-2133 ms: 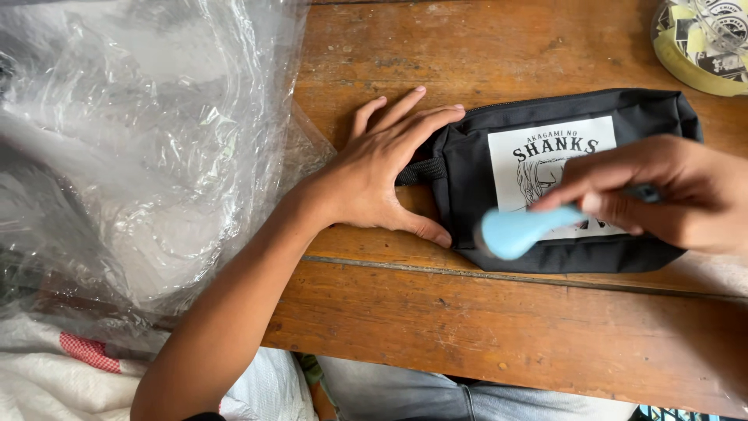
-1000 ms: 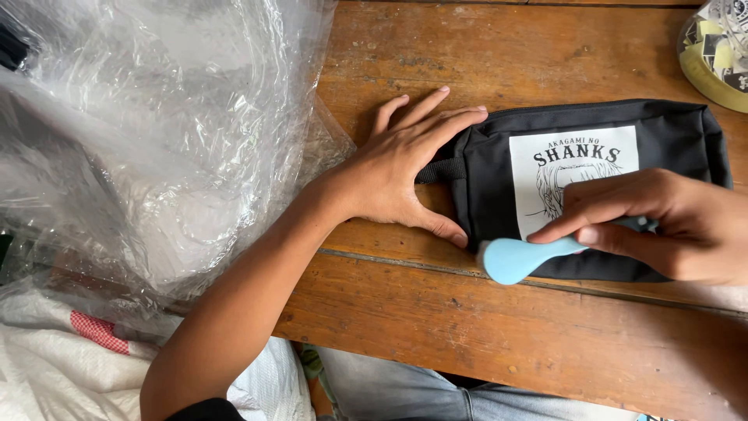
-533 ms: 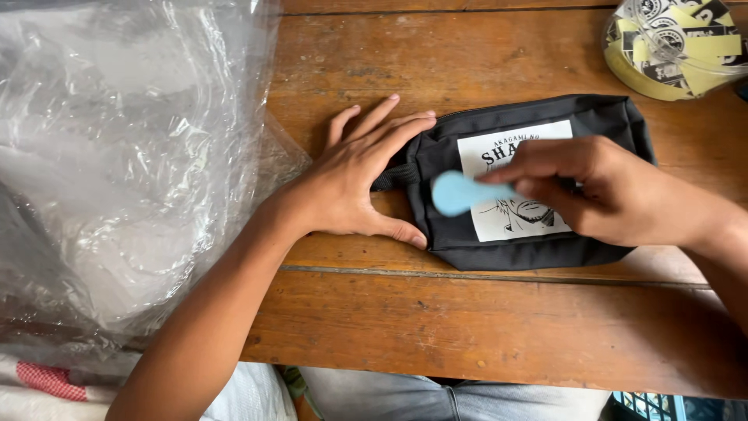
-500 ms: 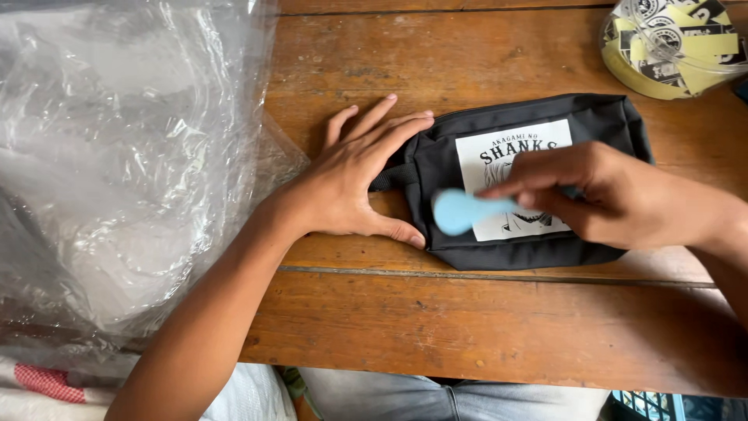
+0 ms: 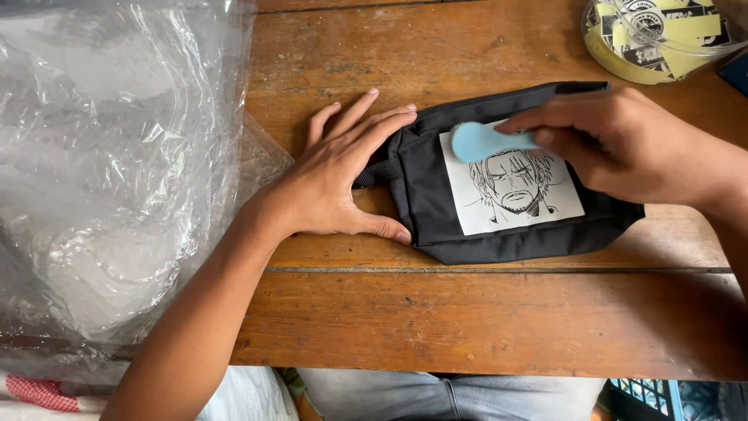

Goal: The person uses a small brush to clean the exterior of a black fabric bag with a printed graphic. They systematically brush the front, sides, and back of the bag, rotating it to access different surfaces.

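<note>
A person's right hand (image 5: 631,148) covers the upper right part of a black pouch (image 5: 425,195) and the top corner of its white printed patch (image 5: 514,191), hiding most of the light-blue tool (image 5: 479,142) it grips; only the rounded end shows, slightly blurred, and what kind of tool it is cannot be told. The right forearm runs off the right edge. A round clear container (image 5: 662,39) of yellow-and-black pieces is cut by the top edge. Clear plastic sheeting (image 5: 117,156) spills past the left and top edges, veiling the wooden table (image 5: 467,320) beneath. The left hand (image 5: 343,179) hides the pouch's strap end.
</note>
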